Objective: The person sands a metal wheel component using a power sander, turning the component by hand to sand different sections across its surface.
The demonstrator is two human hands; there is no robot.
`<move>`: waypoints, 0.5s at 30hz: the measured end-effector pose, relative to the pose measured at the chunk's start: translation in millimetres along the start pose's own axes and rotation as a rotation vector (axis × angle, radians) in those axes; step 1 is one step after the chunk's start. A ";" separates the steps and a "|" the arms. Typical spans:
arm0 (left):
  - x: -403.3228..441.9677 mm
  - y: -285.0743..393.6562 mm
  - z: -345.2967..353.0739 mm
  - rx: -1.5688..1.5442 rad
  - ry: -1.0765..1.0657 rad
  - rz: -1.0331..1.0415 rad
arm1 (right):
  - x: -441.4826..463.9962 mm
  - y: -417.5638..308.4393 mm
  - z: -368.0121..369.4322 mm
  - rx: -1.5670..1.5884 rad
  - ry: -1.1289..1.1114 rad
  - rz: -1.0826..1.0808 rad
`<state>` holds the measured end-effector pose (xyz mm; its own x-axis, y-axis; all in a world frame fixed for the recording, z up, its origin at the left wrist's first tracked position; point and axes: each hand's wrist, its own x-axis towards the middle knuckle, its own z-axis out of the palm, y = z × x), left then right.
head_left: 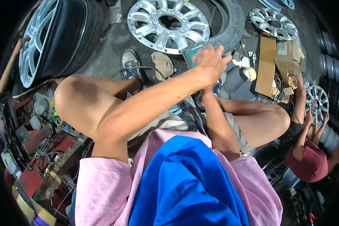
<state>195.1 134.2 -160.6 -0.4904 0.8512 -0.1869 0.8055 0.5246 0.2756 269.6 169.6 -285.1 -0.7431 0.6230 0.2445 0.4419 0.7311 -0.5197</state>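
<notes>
The left hand has its fingers clamped on a green hand tool at the near right edge of a silver wheel face, which overlaps a tire. The right forearm runs behind the left wrist; I cannot tell how the right hand's fingers stand. At right, a cardboard box has a tape roll at its near end. Open floor lies left of the wheel face.
</notes>
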 end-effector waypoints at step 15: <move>-13.1 -8.2 -16.2 -0.067 0.253 -0.088 | 5.9 -5.5 -2.2 -0.014 -0.004 -0.028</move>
<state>189.6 119.0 -145.1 -0.6321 0.7744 0.0260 0.7361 0.5897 0.3324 263.9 169.9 -279.0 -0.7570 0.6012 0.2559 0.4279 0.7521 -0.5013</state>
